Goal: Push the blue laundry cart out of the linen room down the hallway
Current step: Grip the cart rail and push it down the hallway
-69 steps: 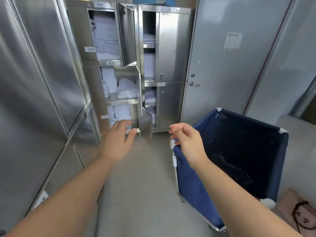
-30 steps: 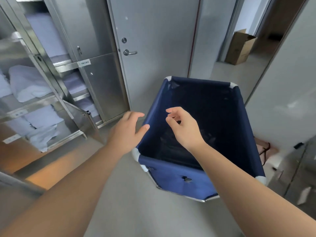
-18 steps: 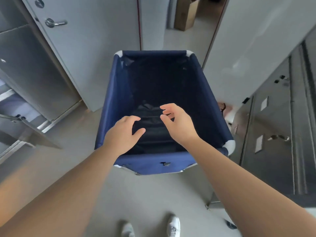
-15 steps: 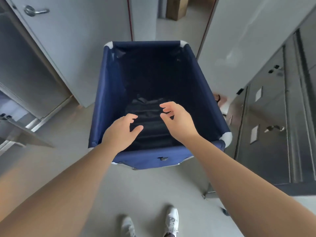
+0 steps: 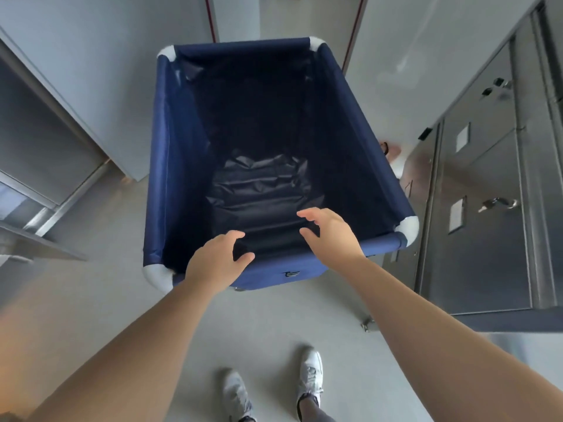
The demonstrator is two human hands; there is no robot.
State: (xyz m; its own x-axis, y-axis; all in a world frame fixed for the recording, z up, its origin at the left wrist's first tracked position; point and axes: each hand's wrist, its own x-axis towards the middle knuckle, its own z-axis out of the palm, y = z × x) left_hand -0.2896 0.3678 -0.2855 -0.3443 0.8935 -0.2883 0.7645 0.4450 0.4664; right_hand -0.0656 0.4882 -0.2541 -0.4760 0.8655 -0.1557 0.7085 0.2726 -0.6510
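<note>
Blue laundry cart directly ahead, facing the doorway. My left hand and right hand hover open over the near rim (no contact); grip both sides evenly, push straight.

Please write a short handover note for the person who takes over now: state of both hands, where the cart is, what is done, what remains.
Left hand: open, above the near rim, no grip yet.
Right hand: open, fingers curled over the same rim, not closed on it.
Blue laundry cart: in front of the feet, empty except for a dark liner, far end pointing at the doorway.
Done: lined up behind it.
Left: grasp the rim, push it out and down the hallway.
</note>
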